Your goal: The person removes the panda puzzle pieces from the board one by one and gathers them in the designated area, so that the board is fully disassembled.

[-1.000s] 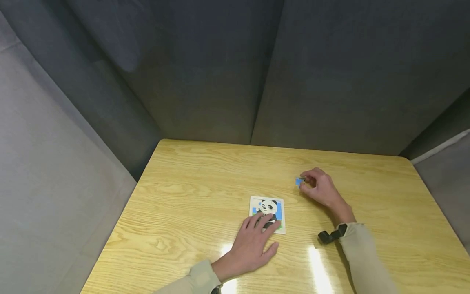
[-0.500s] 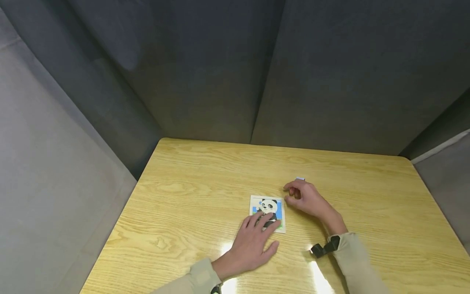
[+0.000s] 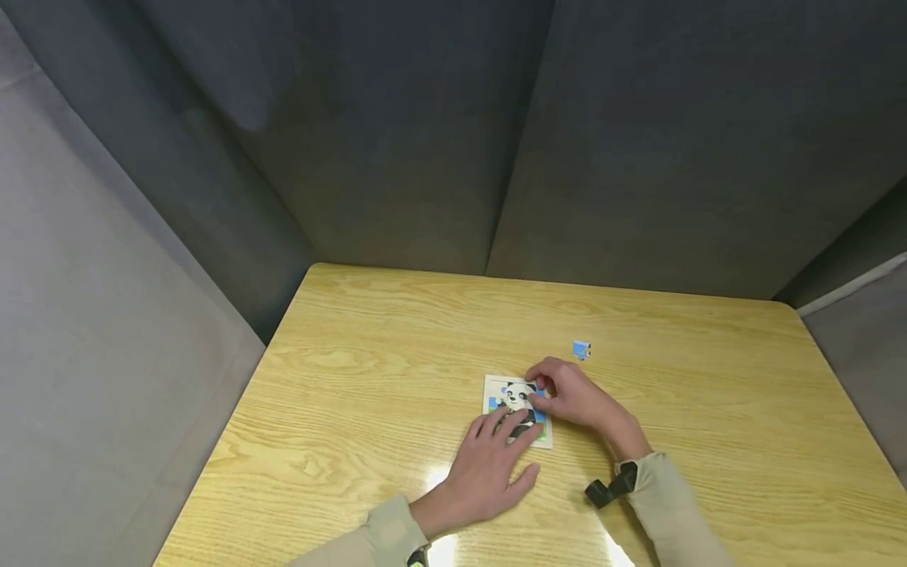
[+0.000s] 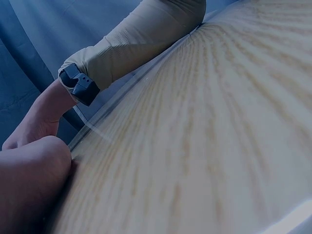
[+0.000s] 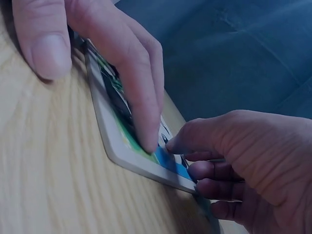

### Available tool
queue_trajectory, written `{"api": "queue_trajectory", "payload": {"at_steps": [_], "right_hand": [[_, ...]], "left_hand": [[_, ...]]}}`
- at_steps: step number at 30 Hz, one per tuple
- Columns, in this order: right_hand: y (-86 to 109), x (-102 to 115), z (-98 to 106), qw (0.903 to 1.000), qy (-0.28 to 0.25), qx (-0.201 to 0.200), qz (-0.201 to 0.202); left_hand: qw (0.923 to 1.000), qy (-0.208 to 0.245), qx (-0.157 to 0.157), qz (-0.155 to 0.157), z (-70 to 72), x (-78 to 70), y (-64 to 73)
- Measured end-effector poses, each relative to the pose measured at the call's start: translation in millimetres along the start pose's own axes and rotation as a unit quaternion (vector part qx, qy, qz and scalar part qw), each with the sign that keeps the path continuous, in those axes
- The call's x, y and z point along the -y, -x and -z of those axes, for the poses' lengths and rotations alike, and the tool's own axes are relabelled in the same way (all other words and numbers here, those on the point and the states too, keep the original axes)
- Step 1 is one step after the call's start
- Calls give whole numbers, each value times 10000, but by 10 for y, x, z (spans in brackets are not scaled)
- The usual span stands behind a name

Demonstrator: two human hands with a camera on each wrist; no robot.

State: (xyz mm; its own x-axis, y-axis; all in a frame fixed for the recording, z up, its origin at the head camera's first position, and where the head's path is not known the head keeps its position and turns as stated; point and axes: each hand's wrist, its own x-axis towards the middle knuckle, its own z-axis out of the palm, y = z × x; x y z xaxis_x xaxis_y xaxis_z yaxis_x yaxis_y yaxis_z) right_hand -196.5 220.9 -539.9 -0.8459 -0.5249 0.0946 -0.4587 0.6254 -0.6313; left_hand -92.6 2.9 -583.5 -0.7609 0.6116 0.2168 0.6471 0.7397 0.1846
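A small panda jigsaw puzzle in a white frame point(image 3: 488, 394) lies on the table; its upper left corner shows pale backing. My left hand point(image 3: 489, 471) rests on its lower part, fingers stretched over the picture. In the right wrist view, one left fingertip presses a green part near the rim point(image 5: 108, 141). My right hand point(image 3: 577, 400) is at the upper right corner, thumb tip point(image 5: 176, 144) on the picture and the other fingers curled by the frame's edge. I cannot tell whether it pinches a piece. A loose blue puzzle piece point(image 3: 581, 349) lies beyond the right hand.
The wooden table point(image 3: 340, 409) reaches back to dark grey curtains point(image 3: 397, 157), with a lighter curtain point(image 3: 106, 315) at the left. A black wrist camera point(image 3: 609, 486) sits at my right cuff. Glare shows near the table's front.
My right hand has let go of the blue piece, leaving it on the table, and has moved left and nearer to the puzzle's upper right corner. The left hand has stayed put.
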Motion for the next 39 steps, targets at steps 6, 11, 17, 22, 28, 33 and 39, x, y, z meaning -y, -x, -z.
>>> {"api": "queue_trajectory", "payload": {"at_steps": [6,11,17,22,28,33,39], "right_hand": [[-8,77,-32,10000,-60,-16,46],[-15,132,-56,9999,-44,81,-65],[-18,154,-81,9997,-6,120,-232],[-19,180,-94,9995,44,58,-307],[-26,203,-112,9991,112,56,-411],[-32,190,-140,9989,225,85,-393],[-13,212,-111,9988,208,0,-436]], "left_hand": [[10000,-61,-28,-32,-23,10,-6],[10000,41,11,-9,-16,11,3],[10000,17,11,-17,-14,10,8],[10000,-62,-56,-37,-4,-2,4],[10000,-24,-74,-59,2,-3,-3],[9999,-55,-81,-54,-6,3,-3],[9999,-133,-100,-35,7,-8,-6]]}}
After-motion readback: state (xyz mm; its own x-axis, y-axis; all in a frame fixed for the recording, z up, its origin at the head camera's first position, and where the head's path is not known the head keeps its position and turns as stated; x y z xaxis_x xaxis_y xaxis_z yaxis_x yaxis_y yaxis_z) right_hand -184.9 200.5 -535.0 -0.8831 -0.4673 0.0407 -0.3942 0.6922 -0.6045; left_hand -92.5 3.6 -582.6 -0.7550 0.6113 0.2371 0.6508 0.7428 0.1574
